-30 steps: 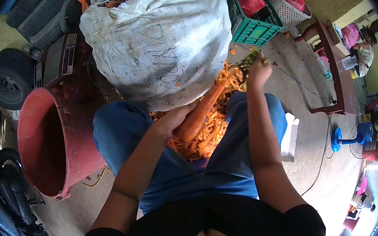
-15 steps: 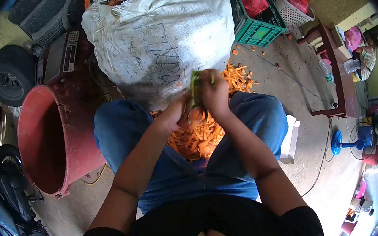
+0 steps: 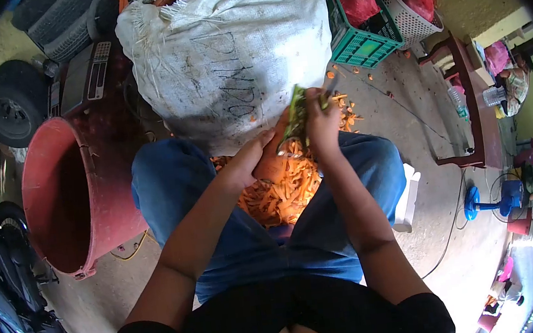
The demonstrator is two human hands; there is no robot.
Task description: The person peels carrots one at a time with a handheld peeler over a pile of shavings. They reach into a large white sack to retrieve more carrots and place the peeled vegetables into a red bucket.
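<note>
My left hand is closed around a large orange carrot, held slantwise above the heap between my knees. In my right hand is a green peeler, gripped from the right side and lying against the upper part of the carrot. Its working end is partly smeared by motion, and my fingers hide some of the handle. Below both hands, a heap of orange carrot peelings fills the space between my legs. More peelings lie beyond my right knee.
A big white woven sack stands right in front of my knees. To the left, a red barrel lies tilted. A green crate and a white basket stand at the upper right. Further right are a blue fan and a person.
My right hand and the peeler have moved up and right along the carrot. More of the carrot's near end shows beside my left hand, which has shifted slightly.
</note>
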